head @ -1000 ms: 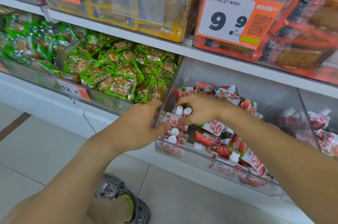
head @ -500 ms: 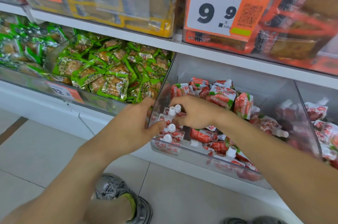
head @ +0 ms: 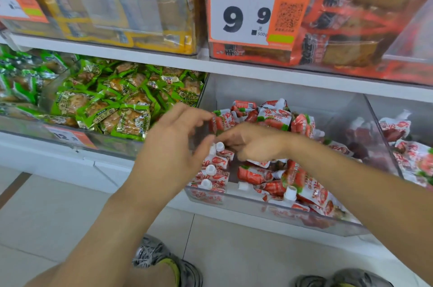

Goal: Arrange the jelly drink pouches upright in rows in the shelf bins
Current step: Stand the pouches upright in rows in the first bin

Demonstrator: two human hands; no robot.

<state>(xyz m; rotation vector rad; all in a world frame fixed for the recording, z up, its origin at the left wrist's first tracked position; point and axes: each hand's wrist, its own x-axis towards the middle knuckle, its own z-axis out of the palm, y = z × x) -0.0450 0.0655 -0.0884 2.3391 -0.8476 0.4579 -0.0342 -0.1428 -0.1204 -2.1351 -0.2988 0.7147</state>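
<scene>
Pouches were stood in a row at the near left of the clear bin. Fingers of the left hand were spread loosely beside them. One pouch's cap was pinched by the right hand.

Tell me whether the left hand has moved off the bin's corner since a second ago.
Yes. The left hand has lifted up and away from the clear bin, fingers now spread above the upright pouches instead of gripping its left front corner.

Retail shop, snack aisle: white metal shelf w/ clear plastic bins of packaged goods, orange-and-white price tag reading 9.9, green foil snack packs, red-and-white spouted jelly drink pouches.
</scene>
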